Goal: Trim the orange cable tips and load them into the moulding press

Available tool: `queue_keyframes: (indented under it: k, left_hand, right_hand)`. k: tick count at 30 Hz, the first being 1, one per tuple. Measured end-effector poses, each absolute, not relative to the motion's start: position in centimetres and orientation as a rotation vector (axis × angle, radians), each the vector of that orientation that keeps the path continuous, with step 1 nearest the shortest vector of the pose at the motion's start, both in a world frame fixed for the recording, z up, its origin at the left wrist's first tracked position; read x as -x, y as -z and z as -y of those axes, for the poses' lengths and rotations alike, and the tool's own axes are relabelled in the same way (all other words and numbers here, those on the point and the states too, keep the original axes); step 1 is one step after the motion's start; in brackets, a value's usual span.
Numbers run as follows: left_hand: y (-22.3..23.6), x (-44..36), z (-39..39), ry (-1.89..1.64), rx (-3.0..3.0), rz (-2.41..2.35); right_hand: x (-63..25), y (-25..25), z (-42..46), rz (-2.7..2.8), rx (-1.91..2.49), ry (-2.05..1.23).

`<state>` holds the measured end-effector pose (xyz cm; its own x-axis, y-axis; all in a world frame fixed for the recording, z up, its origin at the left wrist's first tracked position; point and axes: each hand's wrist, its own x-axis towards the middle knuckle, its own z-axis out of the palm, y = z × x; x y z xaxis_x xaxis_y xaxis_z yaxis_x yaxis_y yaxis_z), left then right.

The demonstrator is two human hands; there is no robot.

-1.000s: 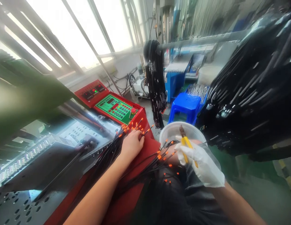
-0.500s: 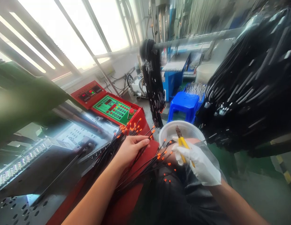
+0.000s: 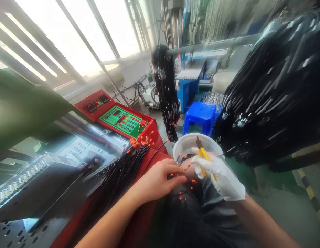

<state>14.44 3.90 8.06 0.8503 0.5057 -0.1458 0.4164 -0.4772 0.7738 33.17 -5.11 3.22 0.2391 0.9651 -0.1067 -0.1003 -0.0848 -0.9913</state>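
My bare left hand (image 3: 163,179) is open, thumb apart from the bent fingers, over several black cables with orange tips; its fingers hide part of them. My right hand (image 3: 220,177), in a white glove, is closed around the yellow handles of a pair of pliers (image 3: 203,154), their jaws pointing up and away. To the left of my left hand, a thick bundle of black cables (image 3: 129,160) with orange ends lies on the red machine. More orange tips (image 3: 185,199) lie over my dark trousers. Behind the pliers stands a white tub (image 3: 178,144).
A red machine with a green control panel (image 3: 121,120) stands at the left. Beyond the tub is a blue stool (image 3: 200,113). Black cable bundles hang from a metal rail (image 3: 214,44), with a large bundle (image 3: 273,93) close on the right.
My left hand has let go of an orange-tipped cable by the bundle and moved right and down, towards the loose cables. My right hand still holds the pliers, almost in place.
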Motion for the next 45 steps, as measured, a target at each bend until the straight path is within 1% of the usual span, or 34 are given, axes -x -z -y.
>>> queue_keyframes:
  k: [2, 4, 7, 9, 12, 15, 19, 21, 26, 31, 37, 45]
  left_hand:
    - [-7.3, -15.3, -5.0, -0.251, -2.309, -0.850]
    - [-5.8, -16.0, -7.2, -0.365, -2.404, -1.126]
    - [-3.6, -16.7, -10.8, -0.376, -2.388, -1.336]
    - [-2.8, -17.0, -12.2, -0.364, -2.345, -1.326]
    - [-3.2, -16.9, -12.1, -0.361, -2.279, -1.217]
    - [-4.9, -16.2, -10.0, -0.389, -2.117, -1.065]
    - [-6.8, -15.3, -6.7, -0.558, -1.662, -0.913]
    - [-7.0, -15.1, -5.6, -0.628, -1.563, -0.905]
    - [-6.5, -15.2, -4.5, -0.714, -1.543, -0.926]
    - [-5.9, -15.1, -4.2, -0.737, -1.566, -0.940]
    - [-5.8, -15.0, -4.2, -0.748, -1.602, -0.934]
    - [-5.8, -14.9, -4.4, -0.721, -1.610, -0.926]
  right_hand:
    - [-33.2, -3.2, 5.2, 0.841, 1.293, -1.208]
    - [-33.0, -3.5, 5.3, 0.817, 1.261, -1.269]
    - [-32.7, -4.4, 5.4, 0.898, 1.265, -1.277]
    - [-32.4, -5.0, 5.5, 0.947, 1.295, -1.261]
    - [-31.9, -5.2, 5.7, 1.022, 1.348, -1.192]
    - [-31.1, -4.7, 5.8, 1.135, 1.420, -1.095]
    - [-29.9, -4.1, 5.6, 1.205, 1.488, -0.975]
    - [-29.5, -3.9, 5.5, 1.275, 1.535, -0.870]
    - [-29.1, -3.6, 5.2, 1.426, 1.634, -0.675]
    - [-29.1, -3.3, 5.4, 1.470, 1.666, -0.610]
    - [-29.1, -3.1, 5.2, 1.390, 1.600, -0.705]
    - [-28.9, -3.9, 4.7, 1.215, 1.436, -1.079]
